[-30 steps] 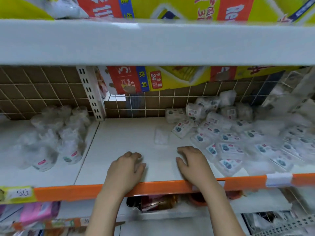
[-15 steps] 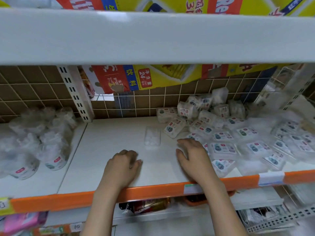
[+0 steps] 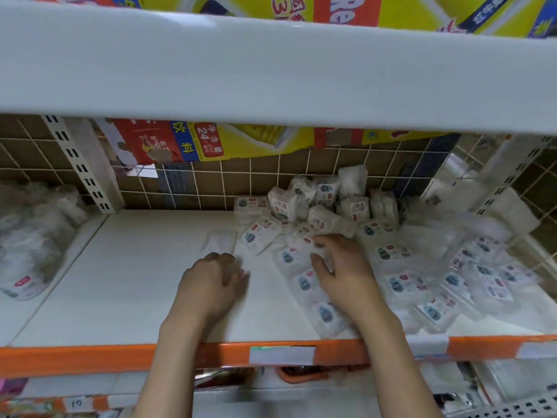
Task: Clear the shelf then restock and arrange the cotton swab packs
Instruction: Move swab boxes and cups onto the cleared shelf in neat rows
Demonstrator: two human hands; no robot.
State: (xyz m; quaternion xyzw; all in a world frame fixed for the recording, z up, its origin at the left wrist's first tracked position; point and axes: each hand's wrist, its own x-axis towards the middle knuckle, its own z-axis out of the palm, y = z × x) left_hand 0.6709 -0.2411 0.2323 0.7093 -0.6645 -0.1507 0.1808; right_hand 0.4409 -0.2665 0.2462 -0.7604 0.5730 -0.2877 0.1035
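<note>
A loose pile of cotton swab packs [image 3: 391,254], clear with blue and red labels, covers the right half of the white shelf [image 3: 135,282]. Some are heaped against the back grid. One clear pack [image 3: 221,241] lies apart, left of the pile. My right hand [image 3: 343,273] lies on the pile's left edge, fingertips bent over the packs and thumb spread; I see no pack lifted. Just short of the single pack, my left hand [image 3: 211,282] rests on the bare shelf with loosely curled fingers, holding nothing.
An orange price rail [image 3: 90,357] runs along the front edge. Bagged cotton goods [image 3: 30,242] fill the bay on the left, past a slotted upright [image 3: 81,167]. The shelf above [image 3: 271,70] hangs low overhead. A brown wire-grid back [image 3: 211,188] closes the rear.
Both hands have moved deeper onto the shelf. My right hand went from the bare shelf near the front edge onto the pile of packs. The view shifted right.
</note>
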